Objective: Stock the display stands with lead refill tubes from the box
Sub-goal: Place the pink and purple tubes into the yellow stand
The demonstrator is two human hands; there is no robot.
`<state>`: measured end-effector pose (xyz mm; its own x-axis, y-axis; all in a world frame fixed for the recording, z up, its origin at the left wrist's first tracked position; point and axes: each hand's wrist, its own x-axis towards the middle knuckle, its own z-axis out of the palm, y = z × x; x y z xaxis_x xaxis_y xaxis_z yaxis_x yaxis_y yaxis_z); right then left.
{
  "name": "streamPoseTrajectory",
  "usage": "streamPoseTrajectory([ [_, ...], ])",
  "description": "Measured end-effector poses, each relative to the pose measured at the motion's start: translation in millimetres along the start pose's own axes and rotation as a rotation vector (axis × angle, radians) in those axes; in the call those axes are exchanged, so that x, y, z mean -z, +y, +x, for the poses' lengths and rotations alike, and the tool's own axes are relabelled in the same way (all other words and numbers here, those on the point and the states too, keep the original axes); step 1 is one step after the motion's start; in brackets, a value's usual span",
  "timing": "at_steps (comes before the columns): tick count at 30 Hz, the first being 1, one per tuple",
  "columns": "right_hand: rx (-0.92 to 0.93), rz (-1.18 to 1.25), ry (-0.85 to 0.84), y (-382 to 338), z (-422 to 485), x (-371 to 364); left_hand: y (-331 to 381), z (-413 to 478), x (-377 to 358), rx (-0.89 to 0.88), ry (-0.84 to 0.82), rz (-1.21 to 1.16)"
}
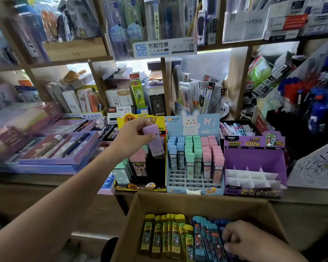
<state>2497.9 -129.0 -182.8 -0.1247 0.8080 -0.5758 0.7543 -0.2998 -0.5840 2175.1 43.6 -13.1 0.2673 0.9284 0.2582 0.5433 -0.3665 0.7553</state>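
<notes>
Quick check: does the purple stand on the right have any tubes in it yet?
No, the purple stand shows only its bare white dividers, with nothing standing in the slots.

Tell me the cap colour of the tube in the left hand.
Light purple cap on the tube; head view.

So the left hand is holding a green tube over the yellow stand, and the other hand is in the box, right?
Not quite. The head view shows the tube in the left hand is purple, not green. It is held over the yellow stand, and the right hand is in the box.
</notes>
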Motion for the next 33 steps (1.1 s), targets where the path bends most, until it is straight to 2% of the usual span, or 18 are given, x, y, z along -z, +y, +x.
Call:
streamPoseTrajectory([
  [9,-0.001,0.003,0.006,2.2,3.3,0.4,-5.0,10.1,-7.6,-0.068,-0.038,0.317],
  [33,0.031,-0.004,0.043,-5.7,-8.1,0.6,-10.1,7.5,-8.8,-0.075,-0.076,0.395],
])
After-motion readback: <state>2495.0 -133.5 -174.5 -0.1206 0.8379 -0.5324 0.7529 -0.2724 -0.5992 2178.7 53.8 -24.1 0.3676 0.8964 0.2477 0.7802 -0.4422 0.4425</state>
